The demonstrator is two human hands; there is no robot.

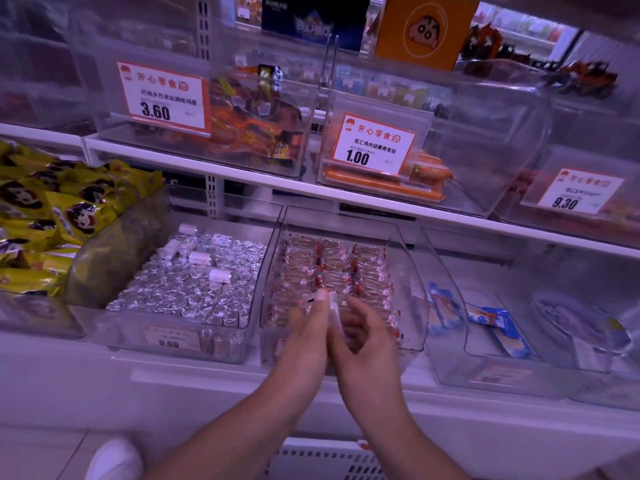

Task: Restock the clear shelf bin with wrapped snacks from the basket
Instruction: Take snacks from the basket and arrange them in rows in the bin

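Note:
The clear shelf bin (414, 271) stands in the middle of the lower shelf, filled with neat rows of brown wrapped snacks (332, 268). Both hands meet just over its front edge. My left hand (308, 320) pinches a clear-wrapped snack (334, 304) between fingertips and thumb, held upright. My right hand (367, 334) curls against the same wrapper from the right. A white slatted basket (322, 460) shows at the bottom edge, mostly hidden by my forearms.
Left of the bin stands a clear bin of silver foil-wrapped rolls (194, 285), then yellow snack bags (52, 216). To the right are bins with blue packets (498, 327). The upper shelf (242, 171) holds bins with price cards. My white shoe (114, 460) is at the bottom left.

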